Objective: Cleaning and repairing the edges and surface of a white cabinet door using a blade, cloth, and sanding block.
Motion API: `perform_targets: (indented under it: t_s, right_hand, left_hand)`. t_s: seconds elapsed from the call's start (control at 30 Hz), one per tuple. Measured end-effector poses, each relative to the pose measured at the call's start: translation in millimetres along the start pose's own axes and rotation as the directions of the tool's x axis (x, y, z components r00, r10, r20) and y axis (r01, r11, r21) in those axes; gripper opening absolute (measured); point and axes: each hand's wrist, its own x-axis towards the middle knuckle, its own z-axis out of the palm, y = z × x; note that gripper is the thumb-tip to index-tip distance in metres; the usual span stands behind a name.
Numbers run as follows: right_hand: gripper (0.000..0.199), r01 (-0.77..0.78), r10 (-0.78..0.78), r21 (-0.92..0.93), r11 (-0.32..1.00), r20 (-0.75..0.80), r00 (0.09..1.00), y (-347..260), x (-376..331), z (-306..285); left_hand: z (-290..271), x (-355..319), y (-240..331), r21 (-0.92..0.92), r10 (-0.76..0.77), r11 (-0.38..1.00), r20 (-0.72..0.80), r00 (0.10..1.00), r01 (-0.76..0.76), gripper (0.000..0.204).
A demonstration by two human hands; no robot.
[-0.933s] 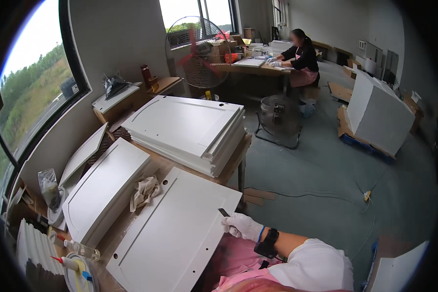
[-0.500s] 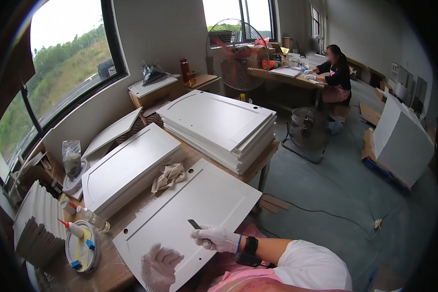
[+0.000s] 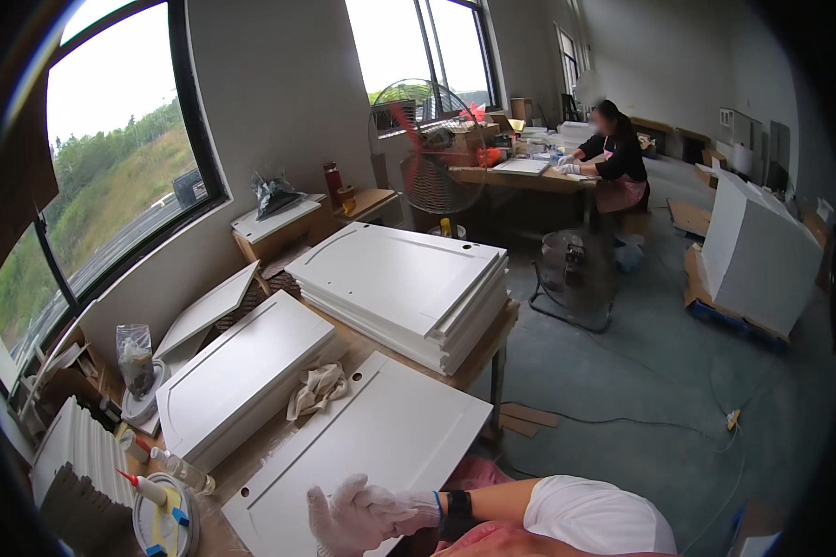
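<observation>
You are working in soft, even daylight that pours in from the large dark-framed windows (image 3: 111, 176) along the upper left of the frame; the sky there is blown out to plain white. The flat white panelled cabinet door (image 3: 362, 446) at lower centre reads bright without harsh glare, and shadows beneath the boards stay faint. Fisheye bending curves straight edges toward the rim, corners fall black, and your white-gloved hand (image 3: 353, 515) at the bottom edge looks slightly smeared.

Wooden workbench (image 3: 492, 336): white cabinet door (image 3: 362, 459) flat at near edge, crumpled rag (image 3: 317, 390) beside it (partly on the door), stack of doors (image 3: 409, 288) behind, another door stack (image 3: 237, 376) left.
</observation>
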Motion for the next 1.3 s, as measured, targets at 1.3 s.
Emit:
perform_targets:
  t_s: [1.3]
  right_hand:
    - [0.034,-0.87,-0.473,-0.492,-0.044,-0.757,0.452,-136,-134,-131]
  left_hand:
    - [74,-166,65,-0.021,0.892,0.11,-0.438,-0.108,0.994,0.062]
